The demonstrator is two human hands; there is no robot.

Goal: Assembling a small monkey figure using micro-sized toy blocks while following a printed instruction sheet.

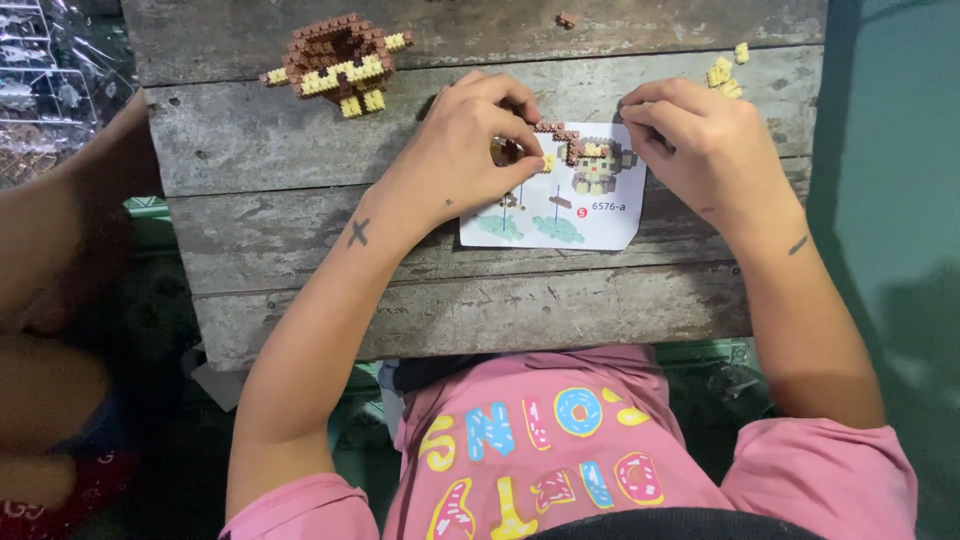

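Head view: hands pinching brown brick strip; strip ends hidden by fingers.

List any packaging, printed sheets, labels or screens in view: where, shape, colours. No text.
Instruction sheet: flat on the wooden table, between the left hand and right hand; white rectangle, printed brown-and-yellow block figure, green patches, small red dot.
Plastic bags: top left beside the table; clear, crinkled.
No screens or signs.
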